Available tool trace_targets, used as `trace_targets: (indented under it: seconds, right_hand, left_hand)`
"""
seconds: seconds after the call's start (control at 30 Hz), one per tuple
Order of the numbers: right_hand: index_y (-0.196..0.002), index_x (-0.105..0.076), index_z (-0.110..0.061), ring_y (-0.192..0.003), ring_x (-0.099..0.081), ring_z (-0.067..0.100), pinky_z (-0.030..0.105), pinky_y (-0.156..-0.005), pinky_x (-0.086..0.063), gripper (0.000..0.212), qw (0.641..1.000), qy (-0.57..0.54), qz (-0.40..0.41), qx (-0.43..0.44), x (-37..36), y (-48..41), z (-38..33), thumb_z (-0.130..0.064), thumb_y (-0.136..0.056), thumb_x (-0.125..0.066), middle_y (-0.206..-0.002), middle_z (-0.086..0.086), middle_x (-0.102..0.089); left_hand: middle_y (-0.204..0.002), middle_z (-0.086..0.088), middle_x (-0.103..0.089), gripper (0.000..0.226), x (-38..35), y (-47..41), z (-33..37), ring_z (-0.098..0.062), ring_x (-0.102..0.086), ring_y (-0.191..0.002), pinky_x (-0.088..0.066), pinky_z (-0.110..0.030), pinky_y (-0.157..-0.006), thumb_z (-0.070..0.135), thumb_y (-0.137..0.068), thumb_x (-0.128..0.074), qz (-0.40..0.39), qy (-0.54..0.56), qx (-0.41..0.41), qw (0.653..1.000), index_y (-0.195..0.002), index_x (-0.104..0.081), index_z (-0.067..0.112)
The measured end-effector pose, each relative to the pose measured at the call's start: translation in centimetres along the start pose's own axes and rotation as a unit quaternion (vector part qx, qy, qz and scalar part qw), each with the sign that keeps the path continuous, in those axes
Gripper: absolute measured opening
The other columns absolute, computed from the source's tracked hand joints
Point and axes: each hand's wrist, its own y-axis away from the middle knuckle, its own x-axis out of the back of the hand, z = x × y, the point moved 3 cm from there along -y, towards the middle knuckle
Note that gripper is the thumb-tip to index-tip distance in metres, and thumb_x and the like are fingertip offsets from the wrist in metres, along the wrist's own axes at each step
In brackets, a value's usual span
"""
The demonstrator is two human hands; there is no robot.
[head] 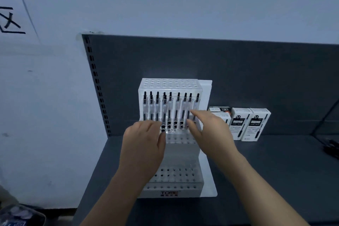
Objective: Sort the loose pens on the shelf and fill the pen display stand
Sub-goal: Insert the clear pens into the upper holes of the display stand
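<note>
Pens upright in the pen display stand, and both hands are right in among them. The stand is white and stepped, every tier drilled with rows of small round holes, with orange "TOME" lettering on its front lip. It sits on the dark grey shelf, close to the shelf's left end and backed against the dark rear panel.

The pens have clear barrels with black refills and black tops. They stand close together in a tier high on the stand; the lower steps show bare holes.

The left hand reaches in with its back to the camera, fingertips at the foot of the left-hand pens. From here I cannot tell whether it pinches one.

The right hand comes in from the right, released and spread. Its index finger lies straight against the rightmost pens and its thumb sits below, with nothing clasped.

White pen boxes with black labels stand just right of the stand, against the panel. Dark pen-like shapes lie at the shelf's far right edge, too blurred to read.
</note>
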Motion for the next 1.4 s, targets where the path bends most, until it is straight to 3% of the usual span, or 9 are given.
trace_targets:
  seconds: [0.1,0.23,0.57,0.67,0.83,0.97,1.13,1.27,1.4]
  right_hand:
    - [-0.117,-0.058,-0.017,-0.101,-0.059,0.019,0.035,-0.077,-0.051,0.031,0.999,0.041,0.007,-0.014,1.3,2.2,2.2,-0.038,-0.098,-0.044,-0.111,-0.002,-0.065]
    - [-0.101,-0.057,-0.019,-0.089,-0.057,0.019,0.032,-0.066,-0.046,0.02,0.996,0.084,0.018,-0.036,3.4,5.4,6.1,-0.035,-0.096,-0.047,-0.095,-0.006,-0.062]
    - [-0.111,-0.068,-0.008,-0.104,-0.066,0.024,0.035,-0.081,-0.055,0.029,0.981,0.143,0.052,-0.123,13.1,14.1,19.1,-0.026,-0.088,-0.066,-0.11,0.005,-0.071]
    - [-0.12,-0.066,-0.008,-0.11,-0.065,0.024,0.034,-0.087,-0.054,0.037,0.974,0.171,0.051,-0.14,16.7,16.8,24.4,-0.03,-0.09,-0.064,-0.118,0.006,-0.069]
    - [-0.119,-0.064,-0.009,-0.112,-0.061,0.021,0.033,-0.087,-0.052,0.032,0.966,0.181,0.037,-0.18,21.5,20.8,31.9,-0.029,-0.096,-0.054,-0.121,0.004,-0.066]
    - [-0.115,-0.063,-0.011,-0.108,-0.059,0.02,0.034,-0.084,-0.052,0.031,0.959,0.191,0.026,-0.208,24.4,22.9,37.3,-0.033,-0.098,-0.048,-0.116,0.002,-0.065]
    - [-0.108,-0.063,-0.01,-0.1,-0.061,0.023,0.035,-0.078,-0.052,0.029,0.949,0.2,0.027,-0.242,27.4,23.8,44.8,-0.033,-0.098,-0.047,-0.107,0.003,-0.067]
    - [-0.111,-0.063,-0.009,-0.104,-0.06,0.023,0.036,-0.081,-0.052,0.031,0.942,0.212,0.029,-0.258,29.6,23.2,51.4,-0.034,-0.098,-0.048,-0.111,0.004,-0.067]
    - [-0.109,-0.063,-0.013,-0.101,-0.062,0.022,0.032,-0.076,-0.05,0.029,0.936,0.22,0.031,-0.273,31.7,21.9,57.7,-0.034,-0.097,-0.048,-0.109,-0.001,-0.066]
  left_hand:
    - [-0.095,-0.002,-0.069,0.038,-1.2,-0.1,2.5,-0.023,-0.064,-0.085,-0.051,-0.038,-0.075,0.033,-0.089,-0.04,-0.012,0.03,-0.028,0.999,-0.101,-0.069,0.012]
    - [-0.098,-0.002,-0.069,0.038,-3.1,0.4,7.4,-0.024,-0.063,-0.09,-0.05,-0.039,-0.081,0.035,-0.088,-0.04,-0.047,0.043,-0.056,0.996,-0.104,-0.068,0.014]
    - [-0.094,-0.004,-0.069,0.04,-7.9,1.5,24.2,-0.028,-0.063,-0.086,-0.051,-0.04,-0.078,0.038,-0.086,-0.04,-0.074,0.095,-0.101,0.988,-0.099,-0.069,0.013]
    - [-0.098,-0.002,-0.069,0.042,-9.7,2.1,30.8,-0.026,-0.063,-0.089,-0.05,-0.04,-0.081,0.039,-0.086,-0.04,-0.084,0.108,-0.109,0.985,-0.102,-0.069,0.014]
    - [-0.101,-0.003,-0.07,0.041,-13.2,3.1,40.2,-0.026,-0.064,-0.093,-0.053,-0.044,-0.08,0.04,-0.087,-0.043,-0.121,0.13,-0.132,0.975,-0.104,-0.07,0.014]
    - [-0.098,-0.001,-0.072,0.032,-15.7,2.9,46.3,-0.024,-0.067,-0.09,-0.054,-0.041,-0.076,0.037,-0.083,-0.054,-0.142,0.125,-0.153,0.97,-0.1,-0.072,0.015]
    - [-0.097,0.0,-0.071,0.038,-19.5,1.4,53.1,-0.022,-0.067,-0.089,-0.055,-0.04,-0.076,0.039,-0.088,-0.044,-0.144,0.148,-0.186,0.961,-0.1,-0.071,0.015]
    - [-0.096,0.001,-0.071,0.026,-23.2,-1.0,58.8,-0.022,-0.066,-0.089,-0.053,-0.04,-0.077,0.033,-0.085,-0.058,-0.143,0.163,-0.193,0.957,-0.099,-0.071,0.016]
    - [-0.098,0.003,-0.07,0.038,-27.0,-4.2,64.1,-0.021,-0.065,-0.09,-0.053,-0.04,-0.078,0.039,-0.088,-0.044,-0.161,0.169,-0.196,0.952,-0.101,-0.07,0.016]
